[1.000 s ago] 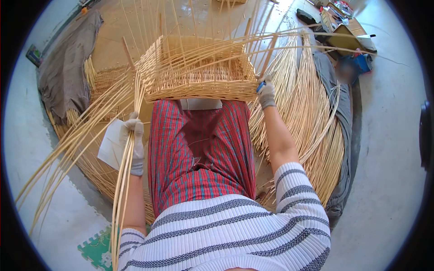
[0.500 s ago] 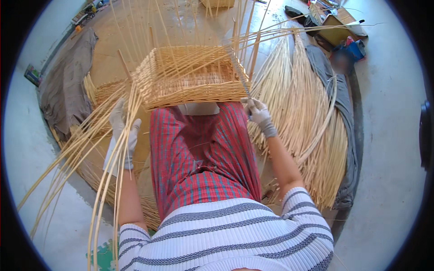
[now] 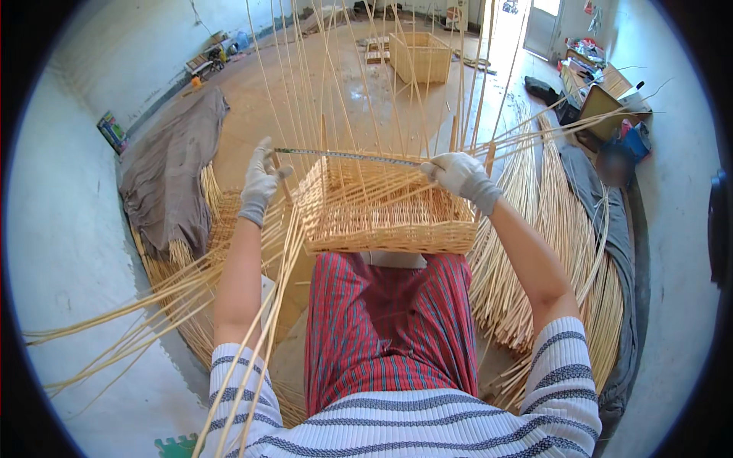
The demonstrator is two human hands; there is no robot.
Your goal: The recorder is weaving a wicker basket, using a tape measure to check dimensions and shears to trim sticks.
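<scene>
A half-woven wicker basket (image 3: 393,235) sits at my knees, its long stakes rising from the far side. A thin tape measure (image 3: 347,156) is stretched from left to right over the basket's far edge. My left hand (image 3: 263,182), in a pale glove, holds the tape's left end beside a wooden corner stick (image 3: 283,180). The gloved right hand (image 3: 462,179) grips the tape at the far right corner; its fingertips are partly hidden. Loose canes (image 3: 279,282) cross the basket and hang out past its left corner.
To the right lies a large heap of pale canes (image 3: 550,252) on dark cloth. At the left, a grey-brown cloth (image 3: 172,175) covers more canes. Farther back stands a square wicker basket (image 3: 424,57). Tall upright stakes (image 3: 366,84) rise between me and the room.
The tape, which ran front to back along the basket's right side, now spans left to right at its far side. Both hands have moved forward, the left one leaving the loose canes. The view has tilted up.
</scene>
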